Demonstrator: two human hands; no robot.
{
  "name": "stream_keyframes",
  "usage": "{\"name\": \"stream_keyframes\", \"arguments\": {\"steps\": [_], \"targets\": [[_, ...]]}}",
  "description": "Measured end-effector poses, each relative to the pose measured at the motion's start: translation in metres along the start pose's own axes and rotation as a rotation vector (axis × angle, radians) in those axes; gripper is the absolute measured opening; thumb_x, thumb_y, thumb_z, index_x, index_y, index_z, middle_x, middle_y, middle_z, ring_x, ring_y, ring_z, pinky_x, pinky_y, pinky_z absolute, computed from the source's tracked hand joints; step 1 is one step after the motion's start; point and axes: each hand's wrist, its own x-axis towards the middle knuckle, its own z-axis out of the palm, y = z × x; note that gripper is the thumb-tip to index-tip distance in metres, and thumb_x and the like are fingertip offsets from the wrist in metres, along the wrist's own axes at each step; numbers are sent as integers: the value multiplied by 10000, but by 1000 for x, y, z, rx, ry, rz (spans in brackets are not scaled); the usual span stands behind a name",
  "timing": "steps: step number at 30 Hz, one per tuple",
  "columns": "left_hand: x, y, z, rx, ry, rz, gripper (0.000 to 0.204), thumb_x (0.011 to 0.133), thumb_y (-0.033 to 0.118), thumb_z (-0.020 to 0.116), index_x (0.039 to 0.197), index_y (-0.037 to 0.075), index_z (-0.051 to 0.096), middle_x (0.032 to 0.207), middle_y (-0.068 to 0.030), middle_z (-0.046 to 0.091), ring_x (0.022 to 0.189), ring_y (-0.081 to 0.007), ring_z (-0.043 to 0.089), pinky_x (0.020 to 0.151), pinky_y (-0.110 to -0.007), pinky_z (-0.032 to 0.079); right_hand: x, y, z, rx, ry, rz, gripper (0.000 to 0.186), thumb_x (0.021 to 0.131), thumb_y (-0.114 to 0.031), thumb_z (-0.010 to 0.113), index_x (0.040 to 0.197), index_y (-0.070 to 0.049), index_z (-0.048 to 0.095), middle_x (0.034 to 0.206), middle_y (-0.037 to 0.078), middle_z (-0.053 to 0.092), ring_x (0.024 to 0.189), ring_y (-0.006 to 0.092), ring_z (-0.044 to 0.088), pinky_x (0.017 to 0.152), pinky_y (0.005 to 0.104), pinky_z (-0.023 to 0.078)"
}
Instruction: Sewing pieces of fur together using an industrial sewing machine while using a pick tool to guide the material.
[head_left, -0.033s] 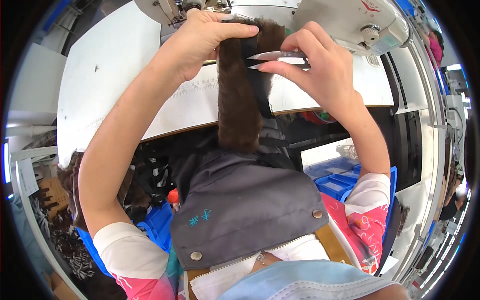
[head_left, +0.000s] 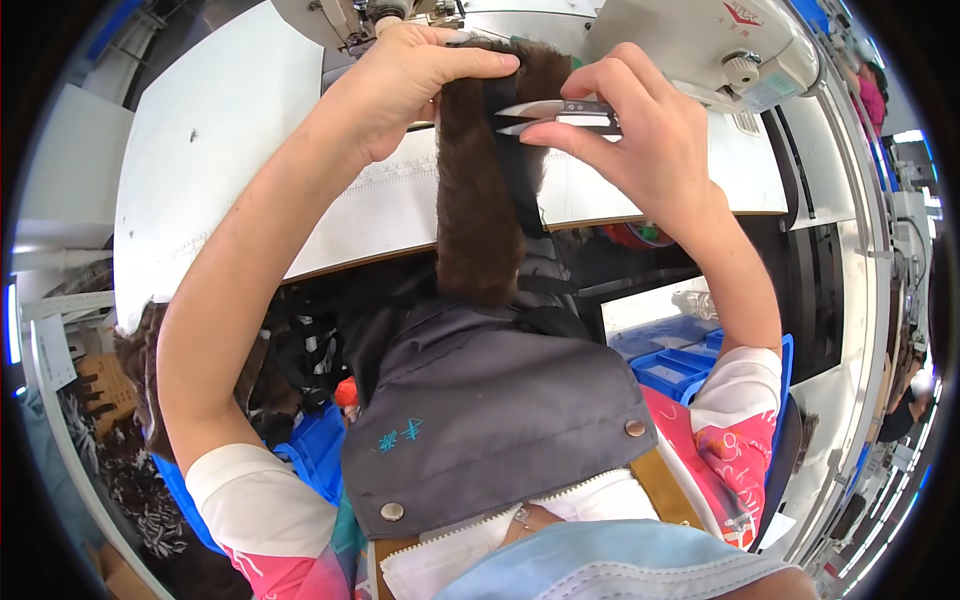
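My left hand [head_left: 425, 75] pinches the upper end of a brown fur strip [head_left: 478, 200], thumb laid across its top. The strip hangs over the table's front edge down toward my lap. A black fabric band [head_left: 515, 165] runs along the fur. In my right hand [head_left: 640, 125] is a pair of thread snips [head_left: 565, 115], gripped between thumb and fingers. Their two pointed blades are apart and lie over the black band, below my left thumb. Whether a thread is between the blades is too small to tell.
A sewing machine [head_left: 710, 50] stands at the back of the white table [head_left: 230, 130]. Blue plastic bins [head_left: 315, 455] are beside my left arm, and a blue tray [head_left: 670, 372] lies near my right elbow. More brown fur [head_left: 150, 365] hangs at the left.
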Motion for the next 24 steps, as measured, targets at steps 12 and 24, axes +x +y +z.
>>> {"name": "stream_keyframes", "arguments": {"steps": [12,24], "targets": [[-7,2,7,0,-86,-8,184,828,226,671,933,76,683,806,32,660,728,-21,602,640,-184,457,9,-5,7,23,-5,-308,332,606,-246,785,784,-113,537,785,11,499,621,176,551,527,287,439],[-5,-13,1,-29,-29,-45,207,801,229,701,925,65,678,809,35,650,703,-32,570,638,-196,423,-110,61,-4,55,-273,566,283,729,-265,758,844,-54,608,749,51,595,643,177,604,559,291,453]]}}
